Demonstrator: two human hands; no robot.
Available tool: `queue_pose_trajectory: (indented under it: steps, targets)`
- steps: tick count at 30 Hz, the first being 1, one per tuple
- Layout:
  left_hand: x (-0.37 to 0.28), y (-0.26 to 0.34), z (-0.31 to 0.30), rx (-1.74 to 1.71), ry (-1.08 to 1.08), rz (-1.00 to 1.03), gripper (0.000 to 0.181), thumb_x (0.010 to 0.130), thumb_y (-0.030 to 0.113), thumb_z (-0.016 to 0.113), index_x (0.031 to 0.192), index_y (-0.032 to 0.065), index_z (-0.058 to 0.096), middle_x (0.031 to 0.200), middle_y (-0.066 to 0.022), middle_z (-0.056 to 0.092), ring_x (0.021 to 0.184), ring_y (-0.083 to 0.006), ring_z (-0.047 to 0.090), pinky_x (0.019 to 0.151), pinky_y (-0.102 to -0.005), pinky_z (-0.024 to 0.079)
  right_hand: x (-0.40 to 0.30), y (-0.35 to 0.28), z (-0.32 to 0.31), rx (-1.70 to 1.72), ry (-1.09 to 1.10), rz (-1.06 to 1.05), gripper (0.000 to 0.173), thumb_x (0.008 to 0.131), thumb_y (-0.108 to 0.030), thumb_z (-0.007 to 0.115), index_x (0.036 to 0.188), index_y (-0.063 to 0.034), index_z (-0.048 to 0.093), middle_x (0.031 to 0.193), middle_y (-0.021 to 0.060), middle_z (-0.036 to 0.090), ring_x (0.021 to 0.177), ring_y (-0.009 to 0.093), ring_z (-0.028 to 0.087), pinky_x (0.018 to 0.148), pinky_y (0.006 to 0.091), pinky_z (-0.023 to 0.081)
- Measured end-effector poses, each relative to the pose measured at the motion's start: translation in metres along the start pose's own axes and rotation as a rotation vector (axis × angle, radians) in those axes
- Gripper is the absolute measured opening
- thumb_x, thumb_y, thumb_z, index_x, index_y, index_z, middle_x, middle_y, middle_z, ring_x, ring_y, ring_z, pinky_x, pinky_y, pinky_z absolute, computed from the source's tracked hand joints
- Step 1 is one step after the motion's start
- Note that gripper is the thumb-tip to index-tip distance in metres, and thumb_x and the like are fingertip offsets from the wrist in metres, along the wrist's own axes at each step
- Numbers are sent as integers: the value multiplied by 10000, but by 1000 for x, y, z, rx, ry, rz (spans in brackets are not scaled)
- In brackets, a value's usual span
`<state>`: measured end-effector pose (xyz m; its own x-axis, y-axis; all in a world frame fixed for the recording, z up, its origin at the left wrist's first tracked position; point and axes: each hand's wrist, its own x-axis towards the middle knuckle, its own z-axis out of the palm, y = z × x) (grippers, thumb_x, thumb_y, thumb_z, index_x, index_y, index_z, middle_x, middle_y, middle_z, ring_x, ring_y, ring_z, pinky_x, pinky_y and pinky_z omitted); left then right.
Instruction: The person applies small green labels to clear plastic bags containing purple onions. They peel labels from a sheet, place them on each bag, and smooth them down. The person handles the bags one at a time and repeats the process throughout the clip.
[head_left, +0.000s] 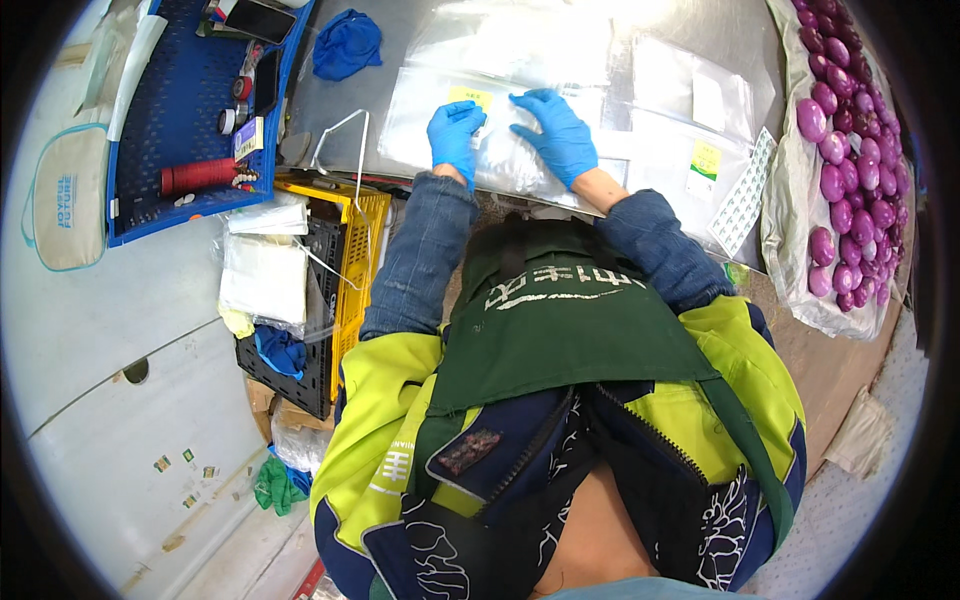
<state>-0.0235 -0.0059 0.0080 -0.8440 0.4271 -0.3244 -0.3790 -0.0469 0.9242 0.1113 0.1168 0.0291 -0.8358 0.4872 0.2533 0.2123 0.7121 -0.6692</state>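
Note:
My left hand (455, 139), in a blue glove, has its fingers bunched over a yellow label (470, 96) on a clear plastic bag (409, 120). Its fingertips hide part of the label, so whether they pinch it or just touch it is unclear. To the right, my right hand (559, 139), also gloved in blue, hovers over or rests on the same pile of bags, thumb and fingers apart with nothing between them. More clear bags (517, 37) lie flat beyond both hands. Further right, another bag carries a yellow, green and white label (703, 166).
A sticker sheet (742, 195) lies beside purple round produce (855, 180) on a pale cloth (787, 225). A crumpled blue item (347, 45) sits at the back left. Left stand a blue crate (142, 142), a bent white wire (365, 142) and a yellow crate (356, 300).

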Motion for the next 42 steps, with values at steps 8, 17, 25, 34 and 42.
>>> queue_pose_trajectory:
  steps: [8, 17, 25, 34, 42]
  targets:
    - [-30, 24, 3, 173, -173, -80, 174, 926, 109, 638, 1023, -33, 659, 943, -114, 684, 856, -210, 666, 810, -296, 562, -36, 110, -133, -257, 155, 241, 298, 913, -307, 633, 1158, -144, 678, 1169, 104, 624, 1060, 294, 601, 921, 379, 479]
    - [-40, -16, 114, 1022, -572, 655, 238, 811, 237, 749, 1010, 110, 726, 958, -89, 682, 970, -240, 619, 889, -347, 485, -116, 125, -134, -26, 136, 305, 281, 806, -118, 730, 1084, -133, 699, 1118, 56, 650, 1027, 247, 621, 905, 322, 491]
    - [-50, -39, 129, 1237, -718, 439, 232, 771, 206, 751, 974, 100, 722, 931, -69, 678, 937, -238, 619, 837, -351, 499, -124, 113, -145, 212, 140, 509, 533, 819, -179, 744, 1324, -183, 573, 1156, 66, 635, 1039, 195, 619, 917, 296, 485]
    - [-73, -20, 142, 930, -635, 623, 260, 742, 168, 761, 995, 131, 717, 965, -53, 672, 939, -266, 592, 835, -365, 497, -101, 105, -164, 492, -46, 725, 263, 869, -197, 711, 1116, -107, 727, 980, 50, 727, 882, 110, 634, 829, 243, 482]
    - [-80, -7, 161, 1174, -709, 846, 172, 763, 115, 755, 917, 127, 680, 874, -17, 654, 832, -220, 598, 725, -347, 507, -92, 94, -162, 575, -35, 638, 247, 878, -212, 712, 1094, -92, 727, 980, 53, 728, 879, 106, 635, 819, 236, 480]
